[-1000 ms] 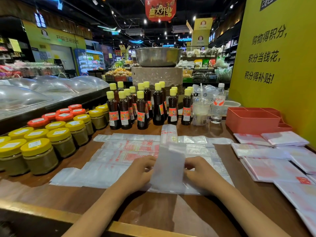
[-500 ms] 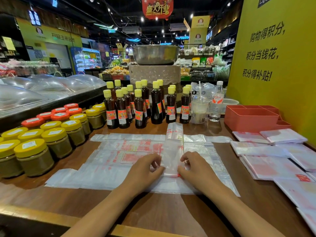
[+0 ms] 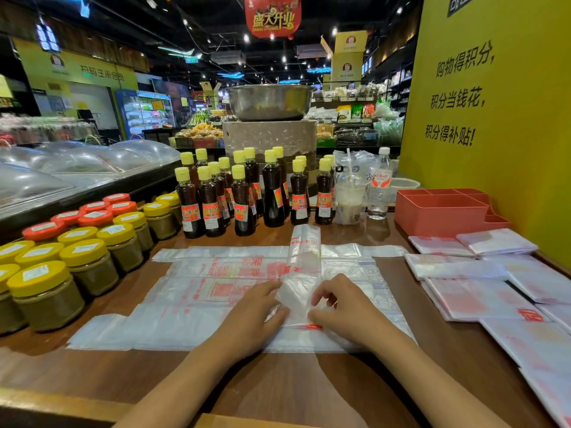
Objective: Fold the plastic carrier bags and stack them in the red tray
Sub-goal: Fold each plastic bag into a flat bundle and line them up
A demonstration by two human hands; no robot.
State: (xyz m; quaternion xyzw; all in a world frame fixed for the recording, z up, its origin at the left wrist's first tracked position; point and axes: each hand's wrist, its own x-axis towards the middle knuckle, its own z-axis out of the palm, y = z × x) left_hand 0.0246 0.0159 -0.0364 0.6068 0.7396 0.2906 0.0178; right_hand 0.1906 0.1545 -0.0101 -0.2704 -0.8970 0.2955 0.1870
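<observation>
Fingers of both hands curl onto the near end of a narrow folded bag strip, the left hand pinching its left edge and the right hand its right edge, so the strip lies directly between them and both are equally near. Its long axis runs straight away from the fingertips toward the dark sauce bottles, the far end well beyond reach of either grip. By my reading, the next fold must carry the near end forward along that axis. Translucent and crinkled, the strip shows red print and rests on a pile of flat bags spread beneath the hands. Off to the right of the fingers lie finished folded bags, and beyond them the red tray.
</observation>
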